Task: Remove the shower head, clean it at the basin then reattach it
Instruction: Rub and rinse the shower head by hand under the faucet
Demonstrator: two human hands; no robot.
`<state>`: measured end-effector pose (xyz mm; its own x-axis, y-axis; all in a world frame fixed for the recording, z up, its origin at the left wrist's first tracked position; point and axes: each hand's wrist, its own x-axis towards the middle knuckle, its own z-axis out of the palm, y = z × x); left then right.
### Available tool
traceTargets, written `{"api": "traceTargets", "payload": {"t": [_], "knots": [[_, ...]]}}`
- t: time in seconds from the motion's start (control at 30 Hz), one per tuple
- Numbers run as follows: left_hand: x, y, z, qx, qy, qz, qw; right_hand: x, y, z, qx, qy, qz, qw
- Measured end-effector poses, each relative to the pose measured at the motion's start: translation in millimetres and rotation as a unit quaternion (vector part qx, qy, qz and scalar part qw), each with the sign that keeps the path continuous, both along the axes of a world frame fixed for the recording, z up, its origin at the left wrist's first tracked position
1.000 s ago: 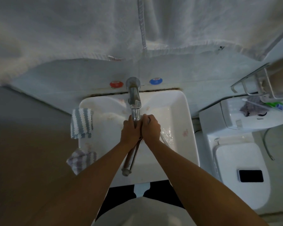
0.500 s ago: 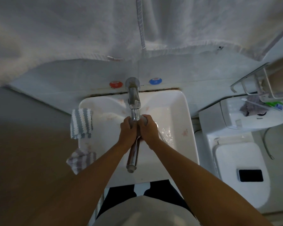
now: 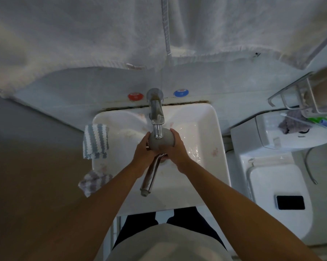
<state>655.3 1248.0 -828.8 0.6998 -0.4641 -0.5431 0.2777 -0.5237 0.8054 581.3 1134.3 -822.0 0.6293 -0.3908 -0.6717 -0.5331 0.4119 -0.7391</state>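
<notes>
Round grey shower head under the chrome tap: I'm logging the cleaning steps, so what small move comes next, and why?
Probably rub the round grey shower head face with a thumb: both hands, left hand and right hand, grip it beneath the chrome tap.

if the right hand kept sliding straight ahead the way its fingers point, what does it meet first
The right hand, curled round the shower head, points up and away toward the tap. It would probably meet the tap's spout first, which already overlaps the shower head's face, though depth there is unclear.
</notes>
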Motion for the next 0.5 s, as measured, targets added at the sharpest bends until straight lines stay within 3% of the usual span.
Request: {"api": "traceTargets", "payload": {"t": [0.13,0.27,0.5], "knots": [[0.0,8.2,-3.9,-0.001,-0.003,-0.006,1.0,-5.2,-2.6,-0.6,0.035,0.005,0.003,0.999],[-1.5,8.5,-7.9,-0.022,0.087,0.056,0.994,-9.8,-2.2,2.7,0.063,-0.012,0.0,0.998],[1.1,-11.7,-0.4,0.043,0.021,0.11,0.993,-2.2,6.6,9.0,-0.044,-0.048,0.041,0.997]]}}
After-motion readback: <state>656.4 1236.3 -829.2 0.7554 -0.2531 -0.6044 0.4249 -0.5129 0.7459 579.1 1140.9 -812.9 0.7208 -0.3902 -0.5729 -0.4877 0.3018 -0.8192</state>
